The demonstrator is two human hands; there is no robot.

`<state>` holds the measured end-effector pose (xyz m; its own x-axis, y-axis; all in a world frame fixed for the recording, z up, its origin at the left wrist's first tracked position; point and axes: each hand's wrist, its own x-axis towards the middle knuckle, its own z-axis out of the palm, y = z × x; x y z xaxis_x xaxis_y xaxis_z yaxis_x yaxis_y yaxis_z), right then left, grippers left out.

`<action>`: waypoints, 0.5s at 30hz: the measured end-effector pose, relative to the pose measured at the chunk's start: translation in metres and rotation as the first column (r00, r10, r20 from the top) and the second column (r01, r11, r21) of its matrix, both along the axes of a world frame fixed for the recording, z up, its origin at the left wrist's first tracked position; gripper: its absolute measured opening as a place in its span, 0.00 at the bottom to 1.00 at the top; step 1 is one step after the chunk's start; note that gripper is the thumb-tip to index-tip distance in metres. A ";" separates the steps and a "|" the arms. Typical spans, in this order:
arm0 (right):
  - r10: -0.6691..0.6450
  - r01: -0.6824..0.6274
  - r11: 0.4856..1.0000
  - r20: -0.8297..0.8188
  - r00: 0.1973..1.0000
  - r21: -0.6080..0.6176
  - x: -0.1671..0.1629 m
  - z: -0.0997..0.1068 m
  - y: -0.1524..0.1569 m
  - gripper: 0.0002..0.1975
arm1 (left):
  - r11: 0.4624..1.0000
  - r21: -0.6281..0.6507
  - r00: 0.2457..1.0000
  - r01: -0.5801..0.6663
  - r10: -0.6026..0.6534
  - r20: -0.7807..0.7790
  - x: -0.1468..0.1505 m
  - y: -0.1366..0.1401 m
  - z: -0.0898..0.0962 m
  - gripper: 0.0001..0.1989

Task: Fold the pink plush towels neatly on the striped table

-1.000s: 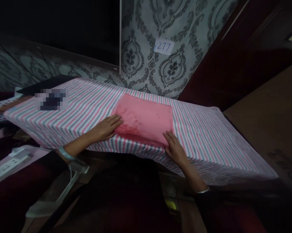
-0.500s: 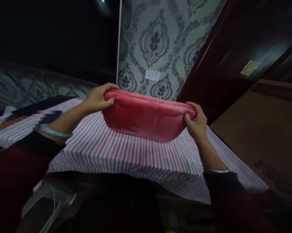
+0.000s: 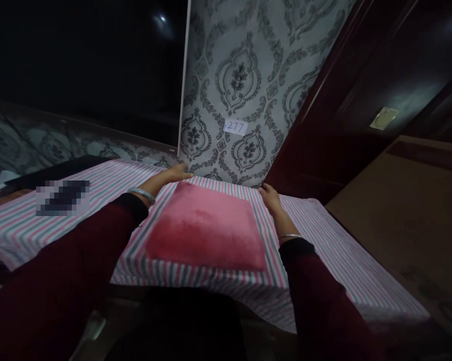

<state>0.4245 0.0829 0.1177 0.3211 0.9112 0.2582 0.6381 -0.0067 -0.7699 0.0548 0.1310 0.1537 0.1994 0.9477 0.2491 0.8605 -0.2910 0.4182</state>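
Observation:
A square of pink plush cloth [image 3: 210, 225] lies flat on the striped tablecloth [image 3: 101, 193], with darker red patches toward its near left side. At its far left corner is my left hand [image 3: 176, 173], fingers stretched forward and nothing visible in them. My right hand [image 3: 270, 197] rests just beyond the cloth's far right corner, over the tablecloth's back edge. Its fingers look loosely apart, and I see nothing held. A bracelet [image 3: 142, 193] circles my left wrist.
Behind the table stands a patterned wall [image 3: 239, 75] with a paper label reading 277 [image 3: 236, 126]. A large dark screen [image 3: 83, 65] is at left. At right are a cardboard box [image 3: 402, 215] and a dark red wooden panel [image 3: 346, 95]. A dark pixelated item [image 3: 62, 198] lies at left.
The pink cloth, folded and held up between both hands half a second ago, now lies spread flat on the table. Both hands have let go and reached farther toward the wall.

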 end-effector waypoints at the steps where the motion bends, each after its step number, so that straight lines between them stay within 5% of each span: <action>1: 0.012 -0.012 1.000 0.023 1.000 -0.009 -0.007 -0.007 0.003 0.27 | 0.999 -0.035 0.997 -0.006 0.003 -0.080 0.006 0.003 -0.008 0.34; 4: 0.089 -0.087 0.996 0.092 0.992 -0.032 -0.033 -0.019 0.014 0.28 | 0.992 -0.119 0.977 -0.029 0.003 -0.215 0.026 0.007 -0.024 0.32; 9: 0.183 -0.110 0.976 0.425 0.886 -0.190 -0.068 -0.046 0.018 0.29 | 0.996 -0.072 0.952 -0.047 0.022 -0.306 0.051 -0.003 -0.064 0.32; 15: 0.245 -0.094 0.954 0.557 0.793 -0.286 -0.065 -0.101 0.008 0.28 | 0.995 -0.070 0.923 -0.068 0.036 -0.383 0.047 -0.016 -0.117 0.36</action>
